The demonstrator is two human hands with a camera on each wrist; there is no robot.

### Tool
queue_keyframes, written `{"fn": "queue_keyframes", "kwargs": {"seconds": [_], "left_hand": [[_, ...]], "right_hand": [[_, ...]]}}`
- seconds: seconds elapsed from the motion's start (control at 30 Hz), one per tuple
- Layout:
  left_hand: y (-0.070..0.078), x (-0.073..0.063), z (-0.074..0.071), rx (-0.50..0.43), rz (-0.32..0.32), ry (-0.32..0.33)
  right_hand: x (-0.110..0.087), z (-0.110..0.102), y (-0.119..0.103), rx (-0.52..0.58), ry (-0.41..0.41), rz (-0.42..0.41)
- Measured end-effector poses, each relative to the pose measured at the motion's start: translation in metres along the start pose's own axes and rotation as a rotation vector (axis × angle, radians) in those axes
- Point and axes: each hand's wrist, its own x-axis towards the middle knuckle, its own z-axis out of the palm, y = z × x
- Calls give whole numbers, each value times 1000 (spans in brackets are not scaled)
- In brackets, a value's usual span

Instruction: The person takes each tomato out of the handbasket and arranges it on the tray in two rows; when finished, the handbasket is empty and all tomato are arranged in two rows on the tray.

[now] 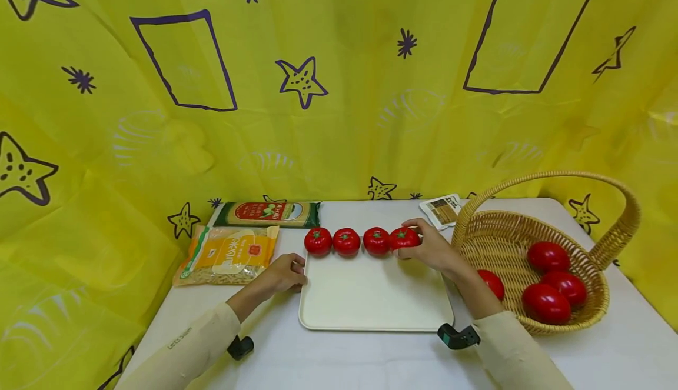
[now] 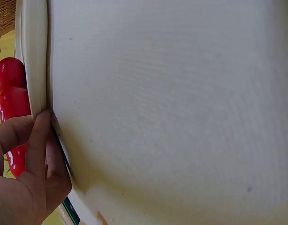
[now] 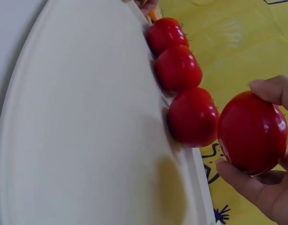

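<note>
A cream tray (image 1: 371, 296) lies on the white table. My left hand (image 1: 286, 272) pinches its left rim, as the left wrist view shows, with the thumb and fingertips at the tray edge (image 2: 36, 61). Three red tomatoes, a left one (image 1: 318, 242), a middle one (image 1: 346, 242) and a right one (image 1: 376, 242), sit in a row along the tray's far side. At the right end of that row my right hand (image 1: 433, 250) grips another tomato (image 3: 253, 133) between thumb and fingers. This tomato casts a shadow on the tray and appears raised above it.
To the right stands a wicker basket (image 1: 498, 231) with a tall handle, holding several red tomatoes (image 1: 548, 303). An orange-and-clear food bag (image 1: 233, 255) and a green packet (image 1: 267, 214) lie at the left. A small white packet (image 1: 442, 210) is behind the tray, before a yellow curtain (image 1: 339, 131).
</note>
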Motion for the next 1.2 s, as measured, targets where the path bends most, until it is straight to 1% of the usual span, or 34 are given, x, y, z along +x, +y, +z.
{"fn": "queue_keyframes", "kwargs": {"seconds": [0.2,0.43,0.83,1.07,1.2], "left_hand": [[-1,1,0,-2,-3,-1],[-2,0,0,-6,5,2],[0,-2,0,-12,2,-3],[0,-2,0,-15,2,-8],[-1,-1,0,-20,4,-5]], "right_hand": [[3,2,1,-56,29,59],[5,4,7,-63,64,106],[9,8,10,-49,110,149],[10,10,13,-79,135,158],[11,11,14,-104,135,185]]}}
